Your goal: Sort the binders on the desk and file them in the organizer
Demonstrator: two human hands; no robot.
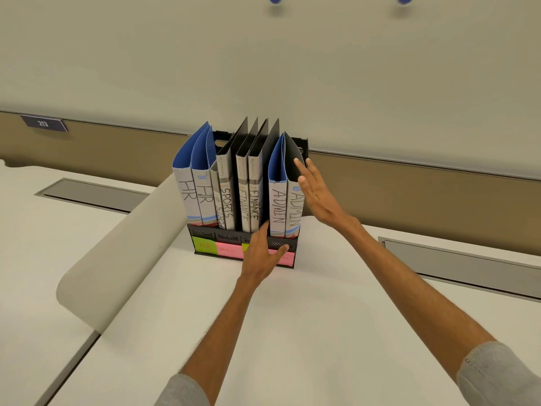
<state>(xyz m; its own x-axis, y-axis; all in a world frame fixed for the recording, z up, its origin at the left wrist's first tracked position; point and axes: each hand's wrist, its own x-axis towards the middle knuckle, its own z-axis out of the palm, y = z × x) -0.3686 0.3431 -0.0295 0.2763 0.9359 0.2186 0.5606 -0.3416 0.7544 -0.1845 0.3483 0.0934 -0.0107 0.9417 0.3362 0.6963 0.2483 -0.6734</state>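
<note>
White desk (292, 317): flat, matte top. Black organizer (228, 237) stands upright directly on top, toward rear edge. Grey hatch (459, 259) set flush in top at right, apart from organizer. Rounded beige panel (117, 244) borders left side.

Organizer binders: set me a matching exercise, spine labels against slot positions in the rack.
Column one:
1 HR binders
2 FINANCE binders
3 ADMIN binders
4 SPORTS binders

Column two:
a rightmost slot, by the right hand
b leftmost slot
c second slot from the left
d third slot from the left

Pairs: 1-b, 2-d, 3-a, 4-c
</note>
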